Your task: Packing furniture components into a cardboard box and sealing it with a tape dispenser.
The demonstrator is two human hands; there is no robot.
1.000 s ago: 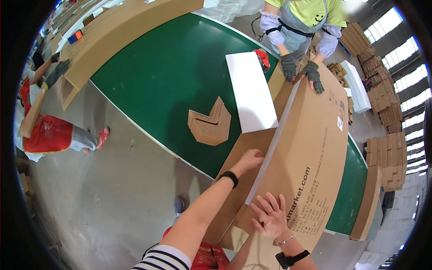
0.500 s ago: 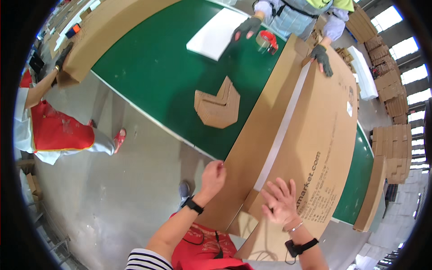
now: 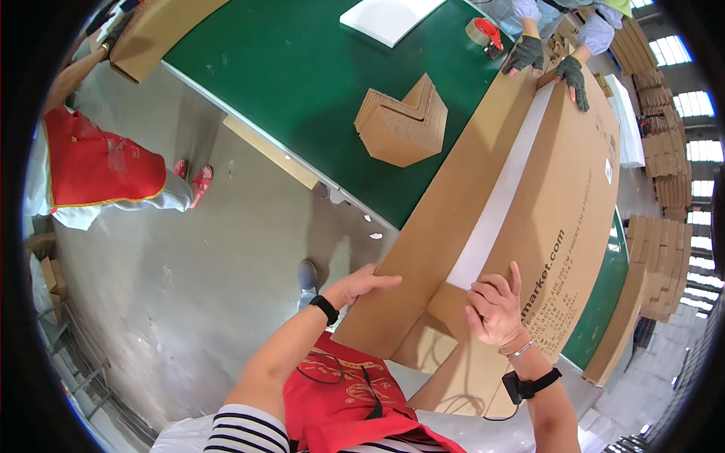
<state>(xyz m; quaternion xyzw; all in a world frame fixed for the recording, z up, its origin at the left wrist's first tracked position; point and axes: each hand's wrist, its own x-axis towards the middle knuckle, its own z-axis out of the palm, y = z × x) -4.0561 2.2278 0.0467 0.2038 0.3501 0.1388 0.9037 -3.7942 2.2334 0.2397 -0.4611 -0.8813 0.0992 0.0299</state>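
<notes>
Touching the carton flap point(image 3: 438, 226) with my left hand point(image 3: 361, 285), one digit straight, grip unclear; right hand point(image 3: 496, 308) half-curled, hold unclear.

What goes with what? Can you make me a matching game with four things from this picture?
Things:
1. Tape dispenser
2. Flat board
3. Notched stack
4. The person's left hand

Clues:
A. White, lying on the green table
B. At the edge of the big cardboard box
C. Partly red, near a co-worker's gloved hand
D. Brown, with a V-shaped cut

Right pairs: 1-C, 2-A, 3-D, 4-B
</notes>
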